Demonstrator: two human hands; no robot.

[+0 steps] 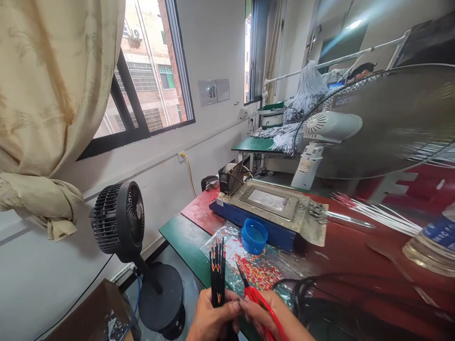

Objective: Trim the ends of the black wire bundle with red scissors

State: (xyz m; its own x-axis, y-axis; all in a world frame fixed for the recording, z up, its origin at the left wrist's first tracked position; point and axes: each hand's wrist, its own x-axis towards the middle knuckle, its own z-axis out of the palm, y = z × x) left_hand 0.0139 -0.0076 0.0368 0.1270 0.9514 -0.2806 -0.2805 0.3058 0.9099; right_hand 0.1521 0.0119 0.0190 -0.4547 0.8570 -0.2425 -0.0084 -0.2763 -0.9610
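My left hand [215, 315] is closed around a bundle of black cables [218, 274], held upright with short coloured wire ends showing at their tops. In my right hand [268, 310] is a pair of red-handled scissors [261, 300], its dark pointed tip directed up and to the left, beside the bundle. The fingertips of both hands meet at the cables' right side; what is pinched there is too small to make out. Behind the hands, red and yellow insulation scraps [254, 272] lie scattered on a clear plastic sheet [209, 246].
A blue round tub [254, 237] stands against a blue solder pot [256, 220] with a metal top. A small fan [232, 177] sits behind it. Black cables [330, 293] coil at right, near a bottle [433, 241]. Large fans stand left [119, 218] and right [330, 128].
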